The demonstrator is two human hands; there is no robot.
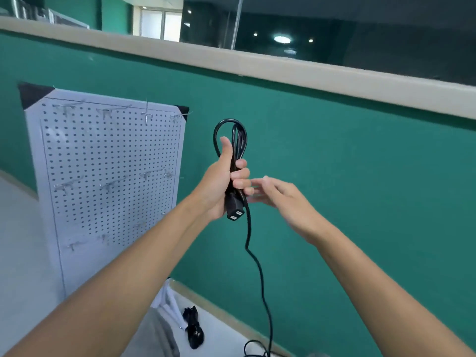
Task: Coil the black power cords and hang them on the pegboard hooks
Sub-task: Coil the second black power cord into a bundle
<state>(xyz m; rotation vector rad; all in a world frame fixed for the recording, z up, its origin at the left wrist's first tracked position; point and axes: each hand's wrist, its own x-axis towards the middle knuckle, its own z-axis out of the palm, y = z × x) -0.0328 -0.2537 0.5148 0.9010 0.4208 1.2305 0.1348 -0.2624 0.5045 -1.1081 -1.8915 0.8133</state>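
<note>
Green wall backs a white pegboard with bare metal hooks. The left hand grips a black power cord coiled upright, connector below, tail hanging floorward. The right hand, fingers spread, hovers just beside it.

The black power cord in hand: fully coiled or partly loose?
Partly loose. The left hand grips a few loops of the power cord, but a long tail hangs toward the floor.
</note>
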